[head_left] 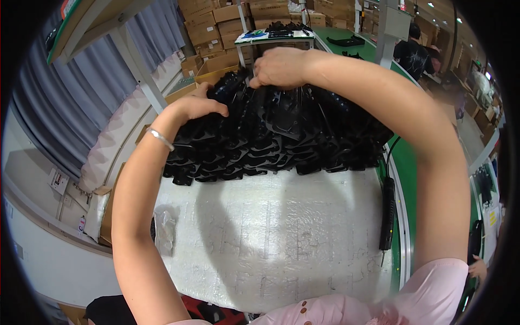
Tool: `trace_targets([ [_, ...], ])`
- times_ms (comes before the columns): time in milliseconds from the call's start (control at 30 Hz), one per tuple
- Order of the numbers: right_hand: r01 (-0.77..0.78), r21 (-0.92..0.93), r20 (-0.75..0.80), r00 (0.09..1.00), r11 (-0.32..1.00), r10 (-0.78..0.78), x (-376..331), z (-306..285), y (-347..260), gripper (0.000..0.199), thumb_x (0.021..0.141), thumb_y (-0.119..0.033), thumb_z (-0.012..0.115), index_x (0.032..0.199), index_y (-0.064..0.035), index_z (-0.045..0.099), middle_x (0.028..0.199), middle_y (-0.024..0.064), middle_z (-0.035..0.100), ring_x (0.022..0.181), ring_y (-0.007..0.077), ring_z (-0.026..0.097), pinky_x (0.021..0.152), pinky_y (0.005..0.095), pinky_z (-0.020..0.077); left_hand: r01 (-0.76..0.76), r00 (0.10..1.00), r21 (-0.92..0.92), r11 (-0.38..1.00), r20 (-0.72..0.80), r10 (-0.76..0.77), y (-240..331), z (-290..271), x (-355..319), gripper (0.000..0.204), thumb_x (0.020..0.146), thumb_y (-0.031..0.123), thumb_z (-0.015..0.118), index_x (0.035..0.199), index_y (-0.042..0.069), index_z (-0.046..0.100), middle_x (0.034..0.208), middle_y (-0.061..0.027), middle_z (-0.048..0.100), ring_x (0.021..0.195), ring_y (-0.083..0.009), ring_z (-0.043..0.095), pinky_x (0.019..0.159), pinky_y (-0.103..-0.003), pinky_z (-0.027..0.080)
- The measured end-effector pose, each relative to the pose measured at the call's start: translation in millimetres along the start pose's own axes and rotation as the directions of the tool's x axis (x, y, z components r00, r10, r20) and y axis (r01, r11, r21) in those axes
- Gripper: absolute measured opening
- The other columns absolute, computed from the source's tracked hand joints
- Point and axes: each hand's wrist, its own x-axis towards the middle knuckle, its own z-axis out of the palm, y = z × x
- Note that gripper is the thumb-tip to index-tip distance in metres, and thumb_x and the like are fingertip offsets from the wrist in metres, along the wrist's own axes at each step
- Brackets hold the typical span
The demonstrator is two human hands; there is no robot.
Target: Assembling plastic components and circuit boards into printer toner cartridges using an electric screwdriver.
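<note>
Reaching over the white table (271, 238), I have my right hand (279, 67) pinched on the top of the stacked black plastic parts (271, 135) at 12 o'clock, and my left hand (197, 105) curled on their 10 o'clock edge. They look light, stiff and slippery; gripping the rims seems safest.

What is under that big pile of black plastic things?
The pile of black plastic parts sits on a white padded sheet covering the worktable. Both hands, left hand and right hand, grip its top. What lies beneath the pile's middle is hidden.
</note>
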Motion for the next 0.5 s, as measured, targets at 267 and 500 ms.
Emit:
trace_targets([
  [267, -0.143, 0.3, 0.177, 0.98, 0.943, 0.093, -74.3, -107.9, -157.0, 0.009, 0.062, -0.014, 0.059, 0.063, -0.0088, 0.066, 0.065, 0.0099, 0.063, 0.065, 0.0253, 0.063, 0.059, 0.0338, 0.0481, -0.43, 0.901, 0.066, 0.9, -0.022, 0.432, 15.3, 34.6, -117.3, 0.083, 0.054, 0.014, 0.069, 0.128, -0.001, 0.033, 0.107, -0.016, 0.055, 0.095, -0.0238, 0.055, 0.087, -0.031, 0.04],
  [500, -0.402, 0.711, 0.563, 0.817, 0.576, -0.124, -122.2, -45.4, -292.0, 0.02, 0.066, -0.018, 0.059, 0.074, -0.0013, 0.066, 0.072, 0.0152, 0.064, 0.073, 0.0302, 0.063, 0.066, 0.0378, 0.0487, -0.528, 0.765, 0.026, 0.849, 0.449, 0.462, 17.3, 164.7, -154.8, 0.07, 0.052, 0.01, 0.07, 0.116, -0.003, 0.046, 0.099, -0.0206, 0.058, 0.091, -0.0337, 0.057, 0.081, -0.035, 0.044],
])
